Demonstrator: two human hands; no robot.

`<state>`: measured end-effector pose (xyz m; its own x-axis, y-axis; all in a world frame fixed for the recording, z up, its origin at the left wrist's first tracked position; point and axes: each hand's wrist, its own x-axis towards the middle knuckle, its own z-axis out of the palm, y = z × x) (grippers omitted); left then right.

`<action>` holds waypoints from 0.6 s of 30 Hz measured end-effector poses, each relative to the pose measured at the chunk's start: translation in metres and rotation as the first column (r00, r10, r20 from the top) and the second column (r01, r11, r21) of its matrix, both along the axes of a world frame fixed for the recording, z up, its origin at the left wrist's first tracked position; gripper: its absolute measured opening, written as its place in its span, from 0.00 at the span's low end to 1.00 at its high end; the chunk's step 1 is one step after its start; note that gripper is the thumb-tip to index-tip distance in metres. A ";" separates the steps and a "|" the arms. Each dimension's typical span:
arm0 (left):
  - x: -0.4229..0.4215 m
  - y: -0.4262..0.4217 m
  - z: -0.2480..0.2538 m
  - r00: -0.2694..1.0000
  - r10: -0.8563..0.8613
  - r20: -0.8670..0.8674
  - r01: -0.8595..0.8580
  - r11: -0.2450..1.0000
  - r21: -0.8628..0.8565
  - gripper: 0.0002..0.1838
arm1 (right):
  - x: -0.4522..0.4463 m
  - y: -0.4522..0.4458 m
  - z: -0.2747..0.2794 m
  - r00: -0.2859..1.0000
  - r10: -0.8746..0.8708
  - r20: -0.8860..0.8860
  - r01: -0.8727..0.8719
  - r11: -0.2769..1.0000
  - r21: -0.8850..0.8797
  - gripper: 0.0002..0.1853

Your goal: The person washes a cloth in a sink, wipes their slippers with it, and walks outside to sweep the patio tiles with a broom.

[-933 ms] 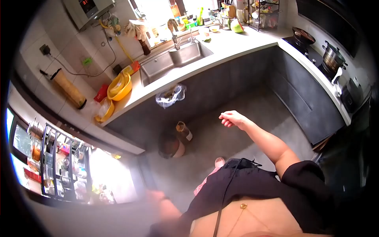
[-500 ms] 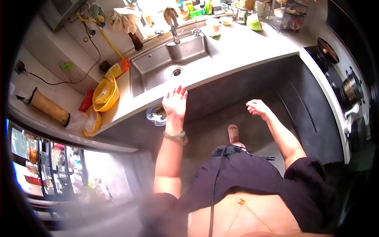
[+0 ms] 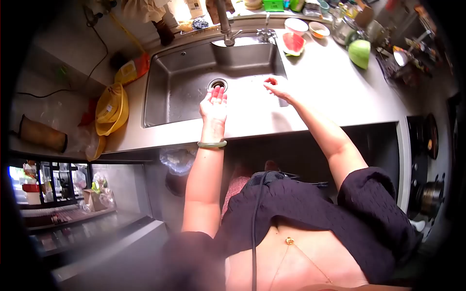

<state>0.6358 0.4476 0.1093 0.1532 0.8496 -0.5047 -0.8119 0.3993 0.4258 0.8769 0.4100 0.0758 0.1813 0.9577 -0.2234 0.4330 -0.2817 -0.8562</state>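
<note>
My left hand (image 3: 213,109) is held palm up over the front part of the steel sink (image 3: 182,99), its fingers stretched out with nothing in them. The fingertips point at the drain (image 3: 217,85). A green bangle (image 3: 212,144) circles that wrist. Over the right side of the sink is my right hand (image 3: 278,89), its fingers loosely bent with a gap between them, and no object shows in it. The faucet (image 3: 225,24) stands behind the sink. A cut piece of watermelon (image 3: 293,43) lies on the counter beyond my right hand.
Yellow plastic baskets (image 3: 112,109) sit left of the sink. Two bowls (image 3: 296,26), a green melon piece (image 3: 359,53) and a rack (image 3: 405,68) stand at the back right. A stove with a pot (image 3: 431,196) is at far right. A plastic bag (image 3: 177,160) hangs below the counter.
My body has come closer to the counter. Both hands have moved forward, from in front of the counter edge to over the sink. The left palm now faces up.
</note>
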 end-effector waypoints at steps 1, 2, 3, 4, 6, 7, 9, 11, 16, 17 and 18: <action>0.007 0.015 -0.009 1.000 -0.013 0.005 0.013 1.000 -0.010 0.14 | -0.002 0.019 -0.003 1.000 0.015 -0.002 -0.015 1.000 -0.011 0.17; 0.015 0.026 -0.014 0.999 -0.022 0.033 0.022 1.000 -0.006 0.15 | -0.003 0.038 -0.006 0.994 0.027 0.101 -0.030 0.999 0.031 0.17; 0.024 0.038 -0.022 0.998 -0.037 0.057 0.037 0.999 -0.005 0.17 | -0.003 0.054 -0.015 0.979 0.028 0.200 -0.043 0.997 0.070 0.18; 0.032 0.052 -0.033 0.991 -0.064 0.118 0.064 0.998 0.003 0.21 | -0.004 0.071 -0.025 0.977 -0.021 0.210 -0.002 0.994 0.112 0.19; 0.047 0.067 -0.025 0.989 -0.076 0.129 0.080 0.997 -0.019 0.26 | -0.006 0.101 -0.026 0.946 -0.078 0.315 0.019 0.982 0.186 0.24; 0.053 0.077 -0.027 0.983 -0.097 0.154 0.100 0.995 -0.010 0.27 | -0.001 0.125 -0.031 0.941 -0.094 0.326 0.028 0.979 0.202 0.26; 0.063 0.097 -0.035 0.976 -0.121 0.182 0.118 0.993 0.026 0.29 | 0.005 0.170 -0.017 0.868 -0.145 0.475 0.039 0.974 0.225 0.29; 0.069 0.115 -0.041 0.971 -0.139 0.194 0.128 0.990 0.065 0.31 | 0.017 0.220 -0.021 0.844 -0.231 0.484 -0.027 0.883 0.469 0.32; 0.081 0.135 -0.071 0.946 -0.153 0.286 0.145 0.988 0.049 0.35 | 0.026 0.275 -0.026 0.888 -0.106 0.448 -0.030 0.958 0.287 0.24; 0.086 0.141 -0.070 0.946 -0.146 0.291 0.137 0.989 0.051 0.35 | 0.025 0.277 -0.023 0.897 -0.095 0.432 -0.038 0.957 0.289 0.22; 0.090 0.143 -0.070 0.947 -0.133 0.293 0.129 0.991 0.033 0.35 | 0.023 0.277 -0.021 0.900 -0.086 0.428 -0.044 0.958 0.284 0.22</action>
